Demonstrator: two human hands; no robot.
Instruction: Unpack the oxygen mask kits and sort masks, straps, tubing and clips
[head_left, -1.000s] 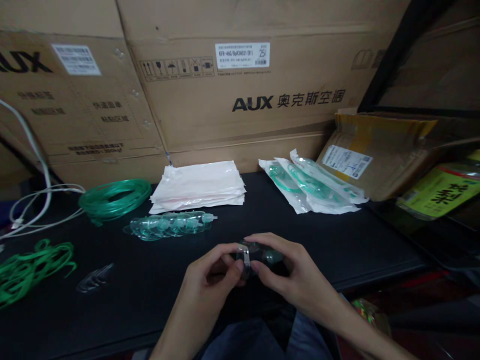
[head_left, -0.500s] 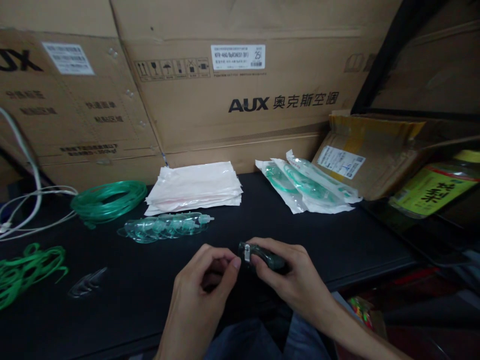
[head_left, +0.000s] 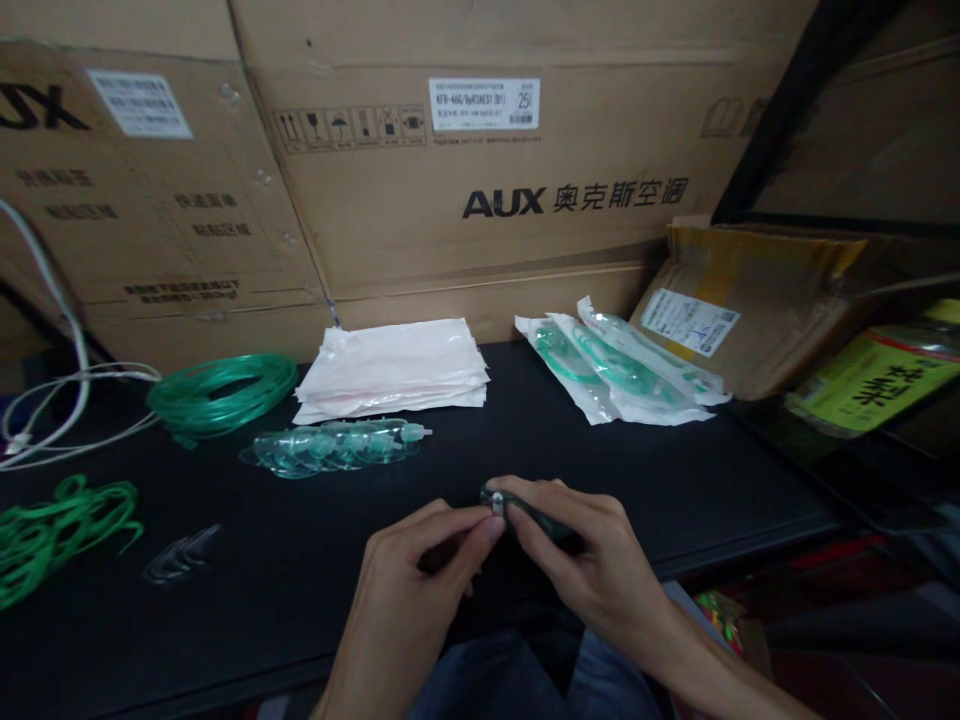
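My right hand is closed around a dark green, see-through mask, mostly covered by the fingers. A small shiny metal nose clip shows at the mask's left end. My left hand pinches at the clip's lower end with thumb and forefinger; its other fingers are curled underneath, partly hidden. Just behind the hands lies a row of nested clear green masks with pale connectors. To the left are a few clear plastic pieces and a tangle of green elastic straps.
Coiled green tubing lies behind left, near white cables. A stack of white packets and packed tubing sets lie at the back, against large cardboard. At right are a carton and a yellow-labelled bottle.
My left hand has moved right and its thumb and forefinger have come onto the metal clip. My right hand still holds the mask. The view has shifted slightly.
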